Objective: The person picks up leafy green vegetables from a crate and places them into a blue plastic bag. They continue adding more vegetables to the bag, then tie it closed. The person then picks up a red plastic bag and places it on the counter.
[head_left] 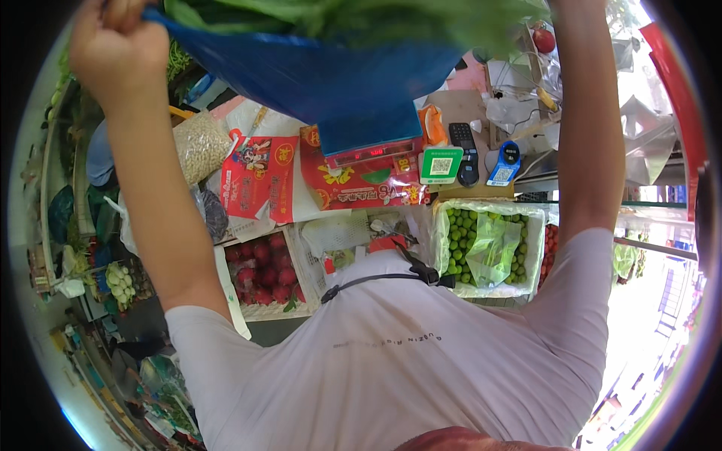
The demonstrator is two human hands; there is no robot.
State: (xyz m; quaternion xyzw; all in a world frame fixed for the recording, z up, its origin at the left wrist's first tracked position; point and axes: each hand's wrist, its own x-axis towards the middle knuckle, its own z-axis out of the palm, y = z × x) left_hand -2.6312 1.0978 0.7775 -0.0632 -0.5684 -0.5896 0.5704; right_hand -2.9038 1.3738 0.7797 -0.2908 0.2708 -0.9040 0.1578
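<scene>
My left hand is raised at the upper left, its fingers closed on the rim of a blue plastic bag. Long leafy greens fill the bag's mouth and run past the top edge of the picture. Up on the right side my right forearm reaches beyond the picture, so that hand is hidden. Below the bag is a scale with a blue pan and a lit red display. The bag's underside overlaps the pan; whether it rests there I cannot tell.
On the counter are red printed packaging, a bag of pale beans, a green code stand, a dark handheld device and a blue code stand. Nearer stand crates of dark red round produce and small green fruit.
</scene>
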